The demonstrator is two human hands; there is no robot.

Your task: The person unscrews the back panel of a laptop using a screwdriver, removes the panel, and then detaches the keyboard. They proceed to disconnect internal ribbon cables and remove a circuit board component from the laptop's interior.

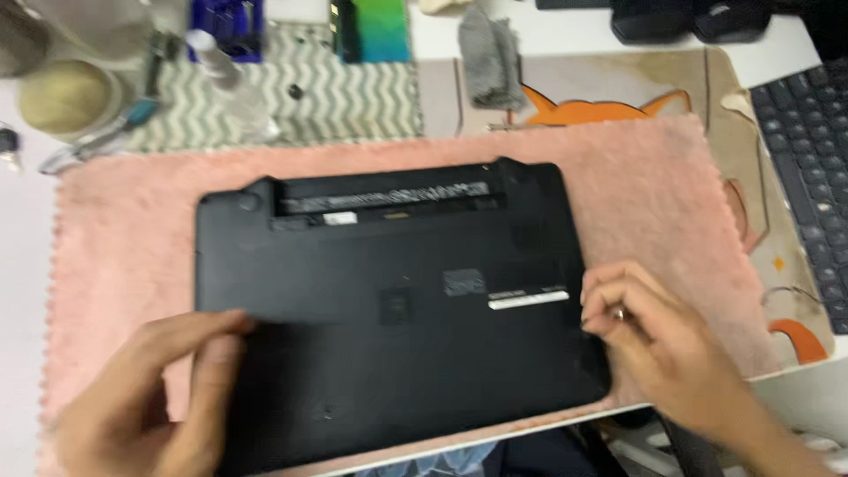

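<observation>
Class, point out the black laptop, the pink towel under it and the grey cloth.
black laptop [389, 300], head view, middle of its upturned underside.
pink towel [124, 256], head view, bare part left of the laptop.
grey cloth [490, 57], head view, its crumpled middle.
</observation>
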